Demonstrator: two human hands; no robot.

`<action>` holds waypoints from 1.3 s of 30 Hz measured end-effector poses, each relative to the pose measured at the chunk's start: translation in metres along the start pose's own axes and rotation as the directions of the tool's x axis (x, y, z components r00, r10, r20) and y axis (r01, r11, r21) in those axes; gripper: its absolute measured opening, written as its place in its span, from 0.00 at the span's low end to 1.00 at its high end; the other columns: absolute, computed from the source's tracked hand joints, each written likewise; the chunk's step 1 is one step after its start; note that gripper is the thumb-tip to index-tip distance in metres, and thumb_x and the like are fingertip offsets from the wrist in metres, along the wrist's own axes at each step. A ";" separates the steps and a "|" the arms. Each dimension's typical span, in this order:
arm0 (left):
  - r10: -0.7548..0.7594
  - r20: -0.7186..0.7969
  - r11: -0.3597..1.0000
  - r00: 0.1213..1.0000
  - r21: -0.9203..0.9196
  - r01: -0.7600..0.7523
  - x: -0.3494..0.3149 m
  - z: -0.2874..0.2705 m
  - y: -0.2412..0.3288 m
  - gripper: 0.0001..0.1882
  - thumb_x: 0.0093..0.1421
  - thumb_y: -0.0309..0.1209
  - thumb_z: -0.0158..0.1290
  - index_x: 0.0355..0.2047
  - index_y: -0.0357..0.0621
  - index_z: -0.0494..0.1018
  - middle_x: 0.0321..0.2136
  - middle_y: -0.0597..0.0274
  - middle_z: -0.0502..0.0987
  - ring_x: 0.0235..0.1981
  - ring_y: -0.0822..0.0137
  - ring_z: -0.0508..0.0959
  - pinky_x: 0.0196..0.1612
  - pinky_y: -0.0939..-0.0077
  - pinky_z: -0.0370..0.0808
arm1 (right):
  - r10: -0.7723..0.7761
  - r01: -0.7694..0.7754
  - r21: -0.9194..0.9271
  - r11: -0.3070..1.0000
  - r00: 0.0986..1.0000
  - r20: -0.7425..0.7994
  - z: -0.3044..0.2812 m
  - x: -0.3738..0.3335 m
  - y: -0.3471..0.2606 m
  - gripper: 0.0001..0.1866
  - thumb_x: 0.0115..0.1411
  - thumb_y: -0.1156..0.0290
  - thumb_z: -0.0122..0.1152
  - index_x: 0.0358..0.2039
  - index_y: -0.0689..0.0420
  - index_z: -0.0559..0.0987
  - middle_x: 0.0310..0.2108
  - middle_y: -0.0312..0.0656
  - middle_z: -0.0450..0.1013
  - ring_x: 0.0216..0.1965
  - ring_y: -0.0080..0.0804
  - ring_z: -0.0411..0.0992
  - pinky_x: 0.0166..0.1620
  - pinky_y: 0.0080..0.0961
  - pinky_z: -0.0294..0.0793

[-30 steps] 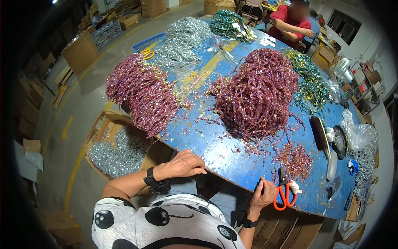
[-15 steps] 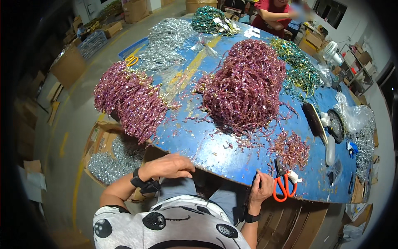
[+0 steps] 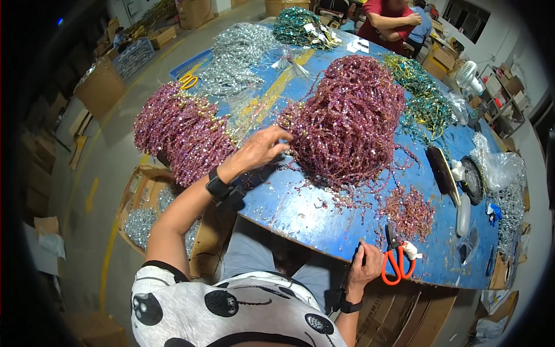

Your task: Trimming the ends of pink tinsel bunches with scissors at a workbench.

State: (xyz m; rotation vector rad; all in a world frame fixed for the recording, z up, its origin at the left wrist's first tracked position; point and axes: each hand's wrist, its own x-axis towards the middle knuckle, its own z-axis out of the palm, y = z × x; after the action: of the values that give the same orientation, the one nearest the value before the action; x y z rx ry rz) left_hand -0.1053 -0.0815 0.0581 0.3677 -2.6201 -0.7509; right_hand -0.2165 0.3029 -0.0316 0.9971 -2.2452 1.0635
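My left hand (image 3: 263, 149) is stretched over the table, its fingers bent and apart with nothing seen in them. Its fingertips are at the left edge of a large heap of pink sequined garland strands (image 3: 352, 121). My right hand (image 3: 365, 265) rests at the table's front edge, fingers curled in and nothing visible in them. Just right of it lie scissors with orange handles (image 3: 399, 266), their dark blades pointing away from me. Behind my left forearm, a thick bundle of pink garland strands (image 3: 182, 136) hangs over the table's left edge.
Pink scraps (image 3: 407, 214) lie beyond the scissors. A brush (image 3: 442, 173) and a black round object (image 3: 473, 179) are at right. Silver strands (image 3: 237, 58) and green strands (image 3: 303, 29) lie at the back. An open carton (image 3: 133, 191) stands left; a person (image 3: 384, 23) is across the table.
My left hand has moved from the table's front edge forward and to the right, up to the large pink heap. My right hand has stayed nearly still.
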 end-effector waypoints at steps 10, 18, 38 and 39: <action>0.358 -0.181 0.926 0.916 0.193 -0.324 0.043 0.018 -0.005 0.10 0.58 0.28 0.58 0.40 0.40 0.75 0.35 0.57 0.73 0.38 0.56 0.76 0.38 0.66 0.73 | 0.039 -0.039 0.006 0.999 0.999 -0.012 -0.002 0.001 -0.004 0.08 0.52 0.79 0.64 0.34 0.57 0.83 0.31 0.42 0.76 0.34 0.40 0.73 0.40 0.33 0.70; 0.284 -0.364 0.958 0.887 0.082 -0.273 0.020 -0.055 0.054 0.09 0.59 0.26 0.58 0.40 0.40 0.78 0.34 0.56 0.81 0.34 0.60 0.80 0.38 0.71 0.75 | 0.042 -0.042 -0.007 0.999 0.999 -0.033 -0.003 0.000 0.001 0.08 0.51 0.74 0.68 0.34 0.54 0.83 0.31 0.37 0.77 0.33 0.37 0.74 0.38 0.32 0.72; 0.123 -0.732 0.941 0.670 -0.127 -0.312 -0.031 -0.111 0.072 0.13 0.62 0.17 0.52 0.47 0.36 0.75 0.40 0.63 0.76 0.38 0.75 0.74 0.44 0.82 0.71 | 0.037 -0.035 0.034 0.999 0.997 -0.061 -0.002 0.000 0.000 0.07 0.52 0.73 0.67 0.33 0.54 0.82 0.30 0.37 0.76 0.32 0.37 0.73 0.35 0.32 0.71; 0.090 -0.790 0.944 0.607 -0.126 -0.305 -0.035 -0.114 0.075 0.13 0.62 0.17 0.52 0.47 0.36 0.75 0.40 0.62 0.76 0.38 0.74 0.74 0.44 0.81 0.71 | 0.037 -0.035 0.034 0.999 0.997 -0.064 -0.002 0.000 0.000 0.07 0.52 0.73 0.67 0.33 0.54 0.82 0.30 0.37 0.76 0.32 0.37 0.73 0.35 0.32 0.71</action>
State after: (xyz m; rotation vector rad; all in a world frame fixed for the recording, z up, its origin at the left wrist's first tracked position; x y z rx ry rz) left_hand -0.0353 -0.0592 0.1782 0.2369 -1.6723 -0.6361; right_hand -0.2167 0.3040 -0.0305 0.9261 -2.2081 1.1347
